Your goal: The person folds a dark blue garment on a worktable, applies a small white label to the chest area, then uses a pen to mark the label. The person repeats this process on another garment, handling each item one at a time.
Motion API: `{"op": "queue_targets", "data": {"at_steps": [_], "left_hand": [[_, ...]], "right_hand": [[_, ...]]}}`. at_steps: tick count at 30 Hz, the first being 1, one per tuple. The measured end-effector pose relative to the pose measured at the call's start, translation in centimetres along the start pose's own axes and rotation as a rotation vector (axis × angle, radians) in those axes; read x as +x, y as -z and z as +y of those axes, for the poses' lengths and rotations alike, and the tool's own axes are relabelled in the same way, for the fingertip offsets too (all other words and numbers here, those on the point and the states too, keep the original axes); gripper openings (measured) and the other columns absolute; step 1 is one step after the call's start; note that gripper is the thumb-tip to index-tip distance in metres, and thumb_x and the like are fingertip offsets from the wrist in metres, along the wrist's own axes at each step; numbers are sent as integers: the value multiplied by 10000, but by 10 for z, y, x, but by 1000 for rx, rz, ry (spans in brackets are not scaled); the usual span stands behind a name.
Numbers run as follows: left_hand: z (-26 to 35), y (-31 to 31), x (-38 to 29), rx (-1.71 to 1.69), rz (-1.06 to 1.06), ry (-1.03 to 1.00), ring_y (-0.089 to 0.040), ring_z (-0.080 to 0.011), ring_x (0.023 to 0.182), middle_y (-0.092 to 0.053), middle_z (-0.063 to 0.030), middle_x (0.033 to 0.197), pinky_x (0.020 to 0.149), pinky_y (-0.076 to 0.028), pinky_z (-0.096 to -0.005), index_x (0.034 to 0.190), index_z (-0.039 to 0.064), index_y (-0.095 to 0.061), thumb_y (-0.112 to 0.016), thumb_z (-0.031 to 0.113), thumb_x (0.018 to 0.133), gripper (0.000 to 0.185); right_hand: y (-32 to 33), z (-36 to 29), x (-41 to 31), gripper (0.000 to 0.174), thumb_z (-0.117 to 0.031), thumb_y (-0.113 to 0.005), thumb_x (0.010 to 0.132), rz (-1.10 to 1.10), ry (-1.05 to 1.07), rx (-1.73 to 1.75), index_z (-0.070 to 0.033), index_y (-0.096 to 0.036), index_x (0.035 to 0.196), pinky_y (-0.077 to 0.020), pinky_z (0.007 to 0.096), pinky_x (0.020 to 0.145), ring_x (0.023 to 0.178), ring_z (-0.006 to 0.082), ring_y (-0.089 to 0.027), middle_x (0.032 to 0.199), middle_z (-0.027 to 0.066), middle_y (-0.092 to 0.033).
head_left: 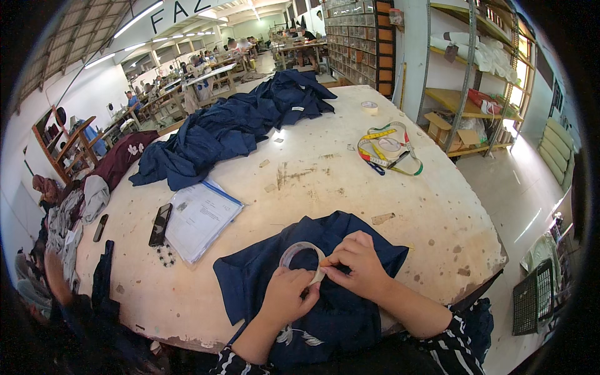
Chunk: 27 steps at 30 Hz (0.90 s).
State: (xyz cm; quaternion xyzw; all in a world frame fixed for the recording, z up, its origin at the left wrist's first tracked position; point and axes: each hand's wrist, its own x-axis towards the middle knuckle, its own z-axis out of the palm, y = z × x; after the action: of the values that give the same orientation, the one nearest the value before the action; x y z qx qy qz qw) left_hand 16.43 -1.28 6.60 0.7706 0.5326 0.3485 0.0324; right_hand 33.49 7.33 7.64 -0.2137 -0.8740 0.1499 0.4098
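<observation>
My left hand (293,293) grips a roll of cream masking tape (284,255), which is tilted up on its edge. The fingers of my right hand (358,265) pinch at the roll's right side, where the tape's end seems to be. A small orange bit shows by those fingertips; I cannot tell what it is. Under both hands lies a navy blue cloth garment (253,267), spread over the table's near edge. White leaf-shaped embroidery (300,336) decorates its lower part.
A heap of navy garments (220,126) covers the table's (318,187) far left. Papers in a plastic sleeve (201,220) and a phone (161,225) lie left. Right of centre are a tape measure (417,161) and another tape roll (389,144). Shelves (461,101) stand beyond.
</observation>
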Motion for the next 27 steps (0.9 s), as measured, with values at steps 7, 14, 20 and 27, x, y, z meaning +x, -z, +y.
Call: {"op": "queue_targets", "data": {"at_steps": [7,14,20,27], "left_hand": [[4,-6,1,-40,86,6,-549,-253,648,-546,-82,685,617,-382,-350,841,40,-590,-635,118,722,150],[6,-3,2,-2,102,-7,-547,-257,628,-550,-80,681,608,-377,-349,831,41,-598,-636,112,719,138],[4,-7,0,-66,51,16,-542,-271,615,-547,-89,673,596,-380,-358,835,41,-599,-636,107,720,137],[1,-6,1,-138,53,89,-552,-290,617,-556,-109,667,582,-412,-376,859,34,-602,-606,135,786,125]], "right_hand": [[-1,0,4,153,-160,-693,714,-17,30,-2,-112,-589,815,-347,388,819,901,243,-496,840,33,-549],[5,2,4,155,-104,-711,687,-26,29,43,-113,-608,802,-342,363,811,871,228,-494,801,13,-555],[-5,9,3,229,-152,-681,664,-73,134,-79,-119,-532,835,-354,389,814,897,246,-493,834,41,-527],[-3,4,3,238,-165,-715,659,38,-54,152,-101,-577,841,-352,398,832,911,239,-502,877,19,-567]]}}
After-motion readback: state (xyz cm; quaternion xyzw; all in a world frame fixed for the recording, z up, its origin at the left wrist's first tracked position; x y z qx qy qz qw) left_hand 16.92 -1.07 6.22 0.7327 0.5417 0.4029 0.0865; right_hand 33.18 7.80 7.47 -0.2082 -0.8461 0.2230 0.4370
